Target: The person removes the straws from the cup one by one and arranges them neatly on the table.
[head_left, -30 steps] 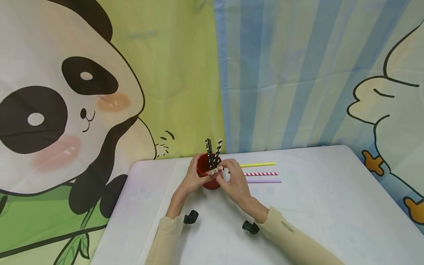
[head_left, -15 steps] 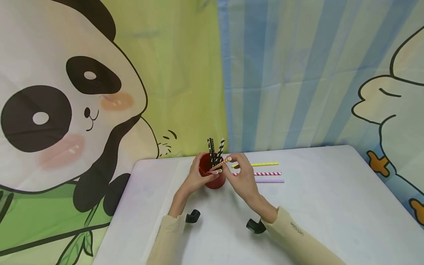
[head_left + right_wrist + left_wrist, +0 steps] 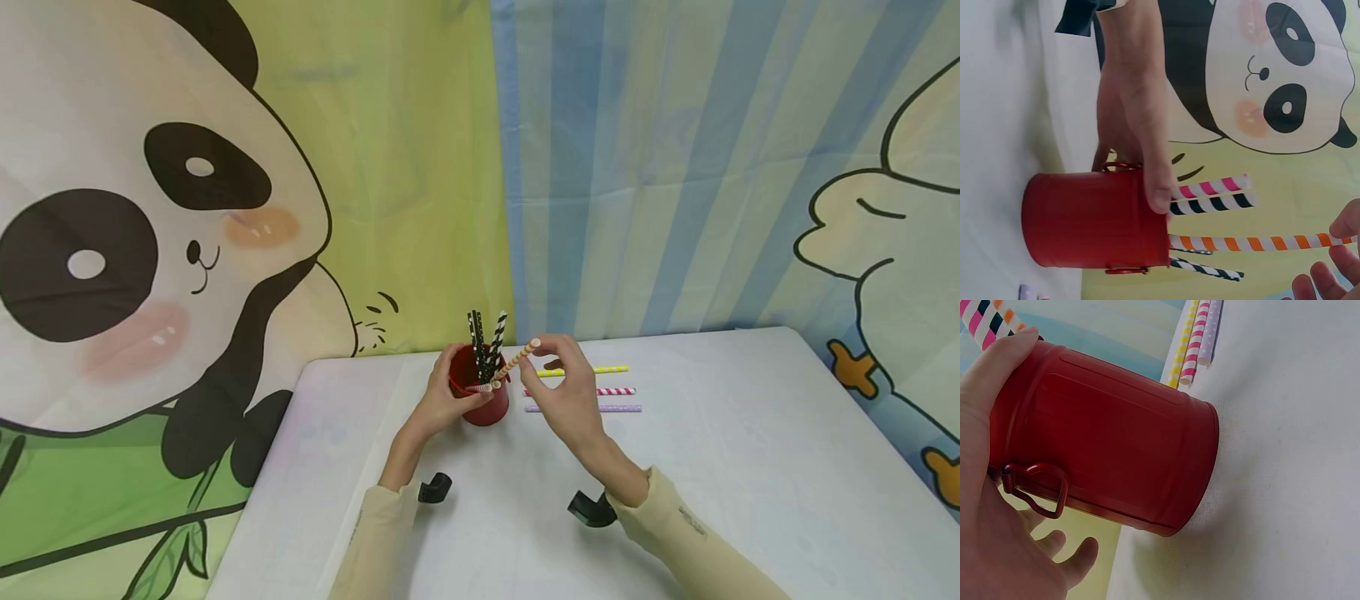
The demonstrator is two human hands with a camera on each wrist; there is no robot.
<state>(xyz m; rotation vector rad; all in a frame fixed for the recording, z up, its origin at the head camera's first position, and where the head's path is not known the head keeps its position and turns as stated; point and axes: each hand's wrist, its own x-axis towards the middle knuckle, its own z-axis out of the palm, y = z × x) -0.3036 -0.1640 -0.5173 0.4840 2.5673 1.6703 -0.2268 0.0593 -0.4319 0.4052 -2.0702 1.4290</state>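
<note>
In the head view, a plain-woven-looking cream left sleeve (image 3: 373, 546) enters at the bottom edge left of centre, and a matching right sleeve (image 3: 690, 546) at the lower right, both long, with cuffs at the wrists below the bare left hand (image 3: 432, 406) and right hand (image 3: 570, 404). Small dark lettering (image 3: 692, 521), too blurred to read, marks the right sleeve. A short, angular black piece (image 3: 435, 488) juts from the left cuff, a similar black block (image 3: 592, 509) from the right.

Red bucket (image 3: 1094, 220), orange-and-white striped straw (image 3: 1241, 242), white-dotted lilac straw (image 3: 1210, 334)
</note>
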